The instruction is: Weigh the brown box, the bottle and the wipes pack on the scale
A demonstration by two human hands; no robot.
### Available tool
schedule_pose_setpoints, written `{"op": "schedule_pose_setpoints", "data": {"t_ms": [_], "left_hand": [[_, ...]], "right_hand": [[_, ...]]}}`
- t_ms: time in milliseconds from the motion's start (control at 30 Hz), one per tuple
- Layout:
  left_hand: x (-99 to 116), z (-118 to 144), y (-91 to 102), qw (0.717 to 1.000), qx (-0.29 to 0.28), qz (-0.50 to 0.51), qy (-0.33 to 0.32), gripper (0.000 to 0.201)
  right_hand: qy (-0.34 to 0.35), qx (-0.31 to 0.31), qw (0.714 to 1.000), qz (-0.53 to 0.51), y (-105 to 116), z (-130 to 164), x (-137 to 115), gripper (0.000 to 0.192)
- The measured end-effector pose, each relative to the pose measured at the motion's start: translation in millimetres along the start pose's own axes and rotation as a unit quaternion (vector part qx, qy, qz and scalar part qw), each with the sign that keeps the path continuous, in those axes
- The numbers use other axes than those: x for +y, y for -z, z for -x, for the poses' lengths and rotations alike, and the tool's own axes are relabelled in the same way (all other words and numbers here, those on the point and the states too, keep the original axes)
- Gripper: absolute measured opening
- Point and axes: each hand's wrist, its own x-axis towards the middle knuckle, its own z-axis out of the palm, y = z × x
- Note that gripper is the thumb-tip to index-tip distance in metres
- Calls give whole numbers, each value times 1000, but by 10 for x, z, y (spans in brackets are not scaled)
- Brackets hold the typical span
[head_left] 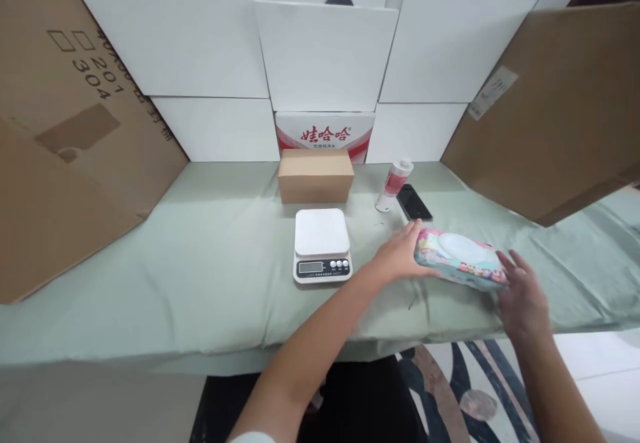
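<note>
A colourful pack of wet wipes [460, 258] with a white lid lies on the pale green cloth at the right. My left hand [400, 254] grips its left end. At the pack's right end rests my right hand [523, 296], fingers against the edge. The pack looks slightly raised off the cloth between the two hands. A white kitchen scale [321, 244] with a dark display and small buttons stands just left of my left hand, nothing on its platform.
A brown cardboard box [315, 175] sits behind the scale. A small white and red bottle [394, 185] and a black phone [414, 202] lie behind the pack. Large cardboard sheets [75, 129] and white boards [325, 56] wall in the table.
</note>
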Motion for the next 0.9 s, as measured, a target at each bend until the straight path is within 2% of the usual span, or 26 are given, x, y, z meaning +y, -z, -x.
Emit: {"op": "schedule_pose_setpoints", "data": {"t_ms": [33, 67, 133, 200, 267, 367, 467, 567, 633, 733, 800, 900], "left_hand": [[-54, -119, -69, 1000, -10, -8, 22, 146], [-111, -204, -118, 999, -12, -11, 32, 146], [-206, -278, -170, 1000, 4, -1, 22, 143], [-241, -236, -157, 1000, 20, 16, 4, 139], [-210, -95, -53, 999, 37, 25, -4, 136], [-99, 284, 304, 995, 97, 10, -32, 129], [-43, 776, 844, 979, 189, -40, -63, 122], [-159, 1211, 1387, 954, 281, -88, -57, 115], [-334, 1411, 1649, 942, 317, -105, -41, 116], [-639, 1572, 1842, 933, 339, -124, -9, 119], [-799, 1611, 1868, 931, 339, -132, 7, 119], [-922, 1605, 1855, 935, 332, -121, 12, 115]], "right_hand": [[-36, 14, 999, -27, -24, -82, 62, 39], [-79, 53, 994, -49, -80, -133, 95, 40], [-147, 118, 978, -93, -240, -155, 88, 42], [-168, 125, 970, -122, -410, -105, 6, 43], [-171, 118, 969, -135, -578, -23, -138, 38], [-160, 88, 969, -169, -913, 89, -438, 39], [-128, 9, 969, -211, -1461, 143, -720, 43], [-78, -73, 971, -213, -2142, 175, -829, 47], [-38, -114, 976, -180, -2538, 223, -803, 47], [-10, -165, 977, -139, -2890, 343, -705, 49], [-16, -188, 973, -133, -2965, 422, -643, 48], [-39, -201, 970, -129, -2961, 482, -579, 47]]}}
